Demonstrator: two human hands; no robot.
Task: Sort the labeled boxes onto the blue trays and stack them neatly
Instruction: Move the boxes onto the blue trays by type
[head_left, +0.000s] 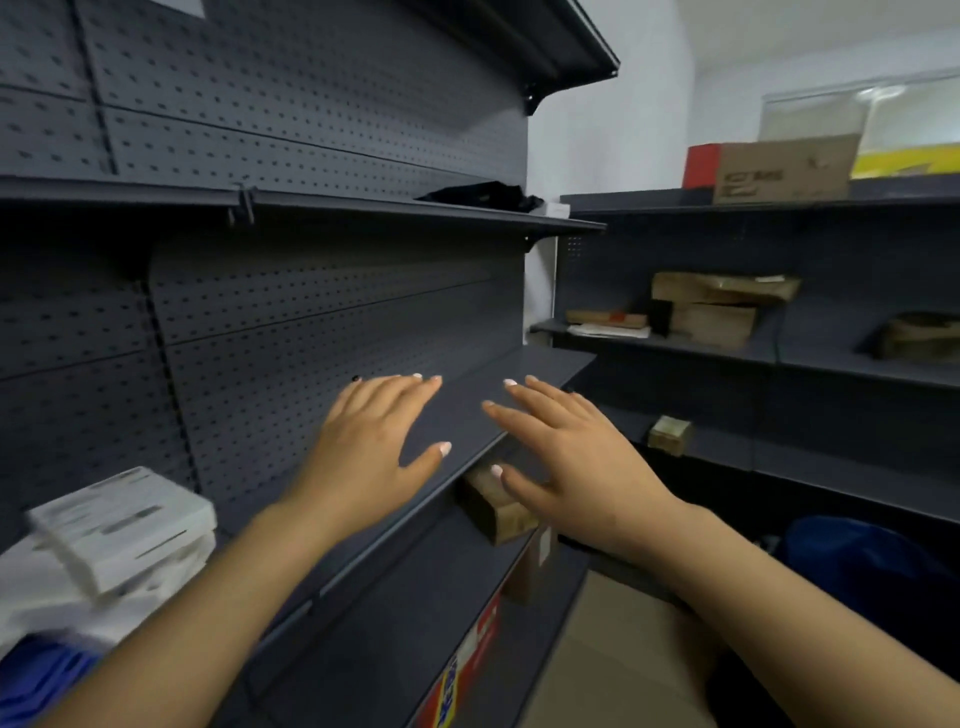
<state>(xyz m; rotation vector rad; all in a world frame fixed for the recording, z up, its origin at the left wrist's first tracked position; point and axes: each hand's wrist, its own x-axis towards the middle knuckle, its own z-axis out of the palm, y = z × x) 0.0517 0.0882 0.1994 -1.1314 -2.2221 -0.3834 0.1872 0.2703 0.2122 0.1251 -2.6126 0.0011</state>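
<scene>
My left hand (371, 441) and my right hand (566, 457) are stretched out side by side over a dark grey shelf (462, 410), fingers straight and spread, holding nothing. White labeled boxes (119, 525) are stacked at the lower left, above a blue tray (41, 680) whose corner shows at the bottom left. A small brown cardboard box (493, 506) lies on the shelf below, just under my right thumb. Whether my hands touch the shelf is unclear.
A pegboard back wall (311, 291) rises behind the shelf. A second shelving unit stands to the right with brown boxes (711, 312), a small carton (670, 434) and a large cardboard box (779, 169) on top. A blue object (852, 561) sits low right.
</scene>
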